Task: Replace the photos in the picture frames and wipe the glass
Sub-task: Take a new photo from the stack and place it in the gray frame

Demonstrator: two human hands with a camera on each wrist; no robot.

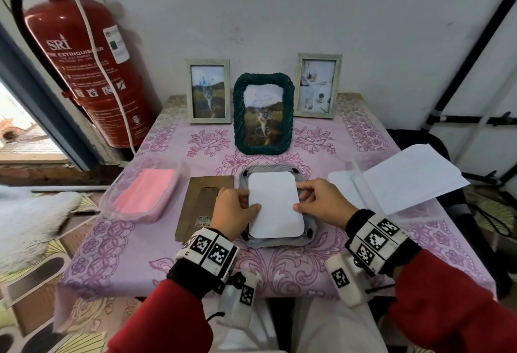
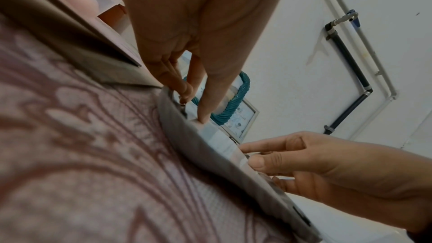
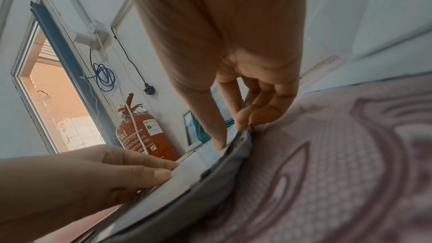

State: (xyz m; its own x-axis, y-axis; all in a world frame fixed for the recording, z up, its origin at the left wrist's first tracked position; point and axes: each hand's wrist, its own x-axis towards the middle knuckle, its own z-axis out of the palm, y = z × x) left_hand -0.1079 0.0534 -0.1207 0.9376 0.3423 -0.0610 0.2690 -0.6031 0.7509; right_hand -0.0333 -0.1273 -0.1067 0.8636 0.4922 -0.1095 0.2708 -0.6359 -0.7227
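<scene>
A grey picture frame (image 1: 279, 242) lies face down on the pink tablecloth, with a white rounded photo (image 1: 272, 204) blank side up in its opening. My left hand (image 1: 235, 207) is at the photo's left edge, thumb on the paper and fingers curled at the frame's rim. My right hand (image 1: 319, 204) mirrors it on the right edge. The left wrist view shows my left thumb pressing the photo (image 2: 219, 139) into the frame (image 2: 198, 154). The right wrist view shows my right thumb and curled fingers (image 3: 243, 125) at the frame's rim (image 3: 222, 178).
A brown backing board (image 1: 201, 204) lies left of the frame, beside a clear tub (image 1: 112, 207) holding a pink cloth (image 1: 145, 193). White sheets (image 1: 405, 182) lie at the right. A green frame (image 1: 263, 117) and two pale frames (image 1: 208, 91) (image 1: 317, 85) stand behind. A fire extinguisher (image 1: 84, 67) hangs left.
</scene>
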